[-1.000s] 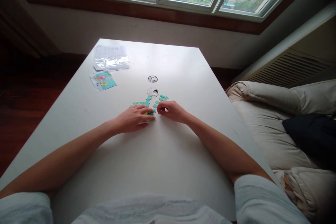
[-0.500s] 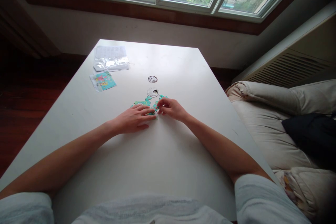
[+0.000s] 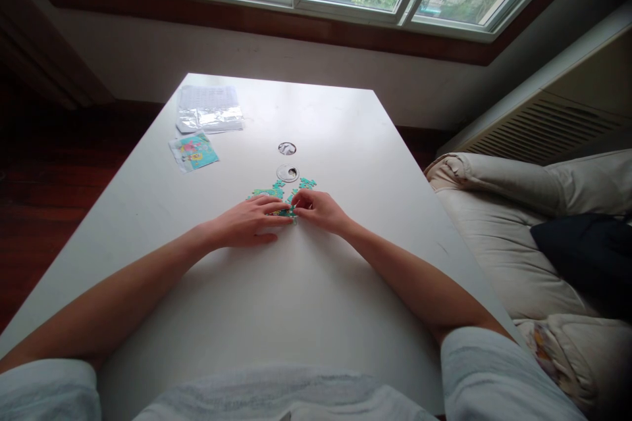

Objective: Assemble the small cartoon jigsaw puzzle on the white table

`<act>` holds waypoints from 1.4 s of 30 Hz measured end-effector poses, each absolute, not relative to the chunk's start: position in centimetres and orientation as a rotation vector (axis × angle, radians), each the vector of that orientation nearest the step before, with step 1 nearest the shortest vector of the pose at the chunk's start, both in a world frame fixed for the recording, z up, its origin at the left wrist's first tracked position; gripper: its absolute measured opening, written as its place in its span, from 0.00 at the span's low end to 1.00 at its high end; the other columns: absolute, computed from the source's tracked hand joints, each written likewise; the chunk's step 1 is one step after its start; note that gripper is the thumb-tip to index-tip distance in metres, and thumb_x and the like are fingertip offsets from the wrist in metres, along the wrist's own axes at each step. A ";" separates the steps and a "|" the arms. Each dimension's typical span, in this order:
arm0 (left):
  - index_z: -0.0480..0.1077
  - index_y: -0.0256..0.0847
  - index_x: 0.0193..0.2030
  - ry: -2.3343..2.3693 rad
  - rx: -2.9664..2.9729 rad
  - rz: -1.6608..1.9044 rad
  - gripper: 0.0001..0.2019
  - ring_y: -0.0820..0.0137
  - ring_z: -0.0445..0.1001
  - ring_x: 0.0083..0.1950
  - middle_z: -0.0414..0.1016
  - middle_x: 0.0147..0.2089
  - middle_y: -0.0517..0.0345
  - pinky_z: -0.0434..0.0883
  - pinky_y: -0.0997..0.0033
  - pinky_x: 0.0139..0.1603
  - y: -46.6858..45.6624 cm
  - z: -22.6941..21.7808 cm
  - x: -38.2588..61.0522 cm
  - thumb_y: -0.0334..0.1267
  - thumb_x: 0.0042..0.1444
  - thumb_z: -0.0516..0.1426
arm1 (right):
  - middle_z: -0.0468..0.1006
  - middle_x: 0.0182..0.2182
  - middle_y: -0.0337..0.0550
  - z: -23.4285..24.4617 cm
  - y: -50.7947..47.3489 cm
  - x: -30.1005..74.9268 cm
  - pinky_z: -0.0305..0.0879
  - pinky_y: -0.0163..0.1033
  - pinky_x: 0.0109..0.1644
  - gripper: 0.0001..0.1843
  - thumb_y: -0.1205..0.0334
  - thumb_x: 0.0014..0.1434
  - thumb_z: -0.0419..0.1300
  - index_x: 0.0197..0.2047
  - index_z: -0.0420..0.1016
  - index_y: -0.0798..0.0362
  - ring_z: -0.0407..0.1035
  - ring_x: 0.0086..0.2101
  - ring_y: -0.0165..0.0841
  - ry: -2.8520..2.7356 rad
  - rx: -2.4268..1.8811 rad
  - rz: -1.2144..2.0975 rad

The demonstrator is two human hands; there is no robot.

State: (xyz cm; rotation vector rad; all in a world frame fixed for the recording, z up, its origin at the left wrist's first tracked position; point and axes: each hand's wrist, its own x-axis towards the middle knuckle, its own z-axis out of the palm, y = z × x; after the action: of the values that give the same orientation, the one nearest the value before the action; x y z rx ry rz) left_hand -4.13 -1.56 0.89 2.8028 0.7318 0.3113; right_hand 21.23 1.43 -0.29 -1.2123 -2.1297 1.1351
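Small turquoise jigsaw puzzle pieces [image 3: 269,193] lie together on the white table, some joined into a patch with yellow and green print. My left hand [image 3: 247,221] rests flat over the near side of the patch, its fingers stretched out and covering part of it. At the patch's right edge, my right hand [image 3: 320,209] has thumb and forefinger pinched close together; whatever is between them is too small to make out. A few loose pieces [image 3: 307,183] lie just beyond the right hand.
Two round metal-looking discs, a nearer tin lid [image 3: 288,173] and a farther one [image 3: 287,148], lie beyond the pieces. A colourful picture card [image 3: 194,151] and a clear plastic packet [image 3: 210,109] are at the table's back left. A cushioned sofa [image 3: 494,243] stands to the right.
My right hand has moved slightly left and nearer, its fingertips now close to the left hand's fingers. The loose pieces behind it show more. My left hand has barely shifted.
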 end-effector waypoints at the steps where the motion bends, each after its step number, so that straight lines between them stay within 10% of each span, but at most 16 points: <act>1: 0.66 0.55 0.67 0.727 2.801 0.312 0.25 0.55 0.62 0.69 0.66 0.69 0.53 0.63 0.50 0.69 -1.5 0.9 -4.1 0.42 0.63 0.60 | 0.78 0.30 0.36 -0.2 1.3 21.2 0.61 0.33 0.36 0.06 0.62 0.57 0.61 0.39 0.77 0.50 0.69 0.30 0.28 -2.142 -1.219 1.110; 42: 0.65 0.51 0.67 0.846 2.850 0.287 0.22 0.55 0.64 0.66 0.64 0.68 0.48 0.66 0.51 0.65 -1.3 0.1 -3.8 0.41 0.67 0.55 | 0.74 0.30 0.38 -1.5 1.6 21.1 0.56 0.35 0.41 0.03 0.67 0.60 0.63 0.34 0.76 0.51 0.65 0.36 0.32 -2.361 -1.173 0.684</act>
State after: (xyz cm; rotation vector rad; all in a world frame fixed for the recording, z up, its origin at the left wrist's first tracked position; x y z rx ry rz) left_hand -3.78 -1.34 0.06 2.8502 0.8457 0.2869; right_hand 21.15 1.56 -1.50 -1.1728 -2.3607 0.6839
